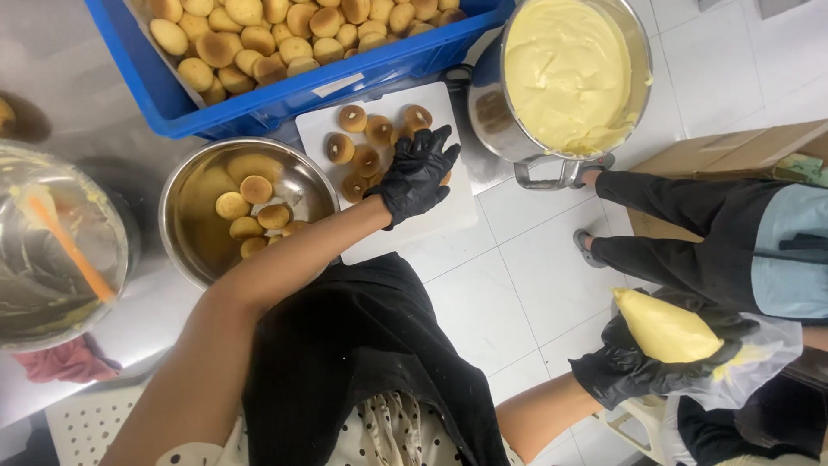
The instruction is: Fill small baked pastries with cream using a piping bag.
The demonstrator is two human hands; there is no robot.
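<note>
Fingers [435,147] of left hand [416,177] spread wide, black-gloved, palm down over small round cakes [366,160] on white board [405,226]; fingertips touching or just above the right-most cakes, cannot tell which. Nothing gripped. Cakes on board brown-topped, each with a pale hole in the middle, clustered at board's far half; near half of board bare.

Right hand [642,358], also black-gloved, curled around a piping bag [668,332] full of yellow cream; held low and well to the right, out over the tiled floor [509,293], well apart from the board. Clear loose end of bag trailing right of the hand.

Steel bowl [194,220] just left of board, holding several plain golden cakes. Blue crate [285,99] beyond bowl and board, heaped with many more of the same. Large steel pot [535,155] at right of board, full of yellow cream, side handle toward the floor. Second steel bowl [52,259] at far left with cream smears and an orange spatula [69,246] inside. Pinkish cloth [65,362] below it on the steel tabletop [78,78].

Another person's legs [673,229] in dark trousers at right, sandalled feet on tiles by the pot. Cardboard box [733,147] behind them.
</note>
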